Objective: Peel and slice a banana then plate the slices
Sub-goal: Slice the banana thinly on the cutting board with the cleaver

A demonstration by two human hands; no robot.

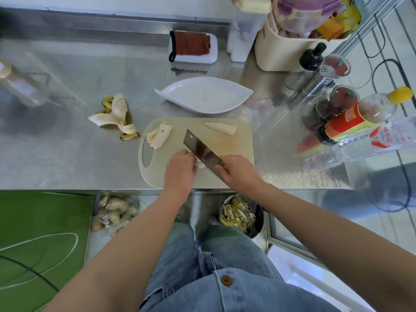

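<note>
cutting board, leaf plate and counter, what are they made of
Beige rounded cutting board: likely plastic, matte, with a moulded handle slot. White leaf-shaped plate: glossy, ceramic or melamine, cannot tell which. Grey counter: stainless steel by its brushed, reflective sheen.

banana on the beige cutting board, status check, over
Left hand holds pale banana piece, right hand grips steel cleaver over it. Sliced row on beige cutting board, white leaf-shaped plate unfilled. Nothing blocking the cut.
</note>
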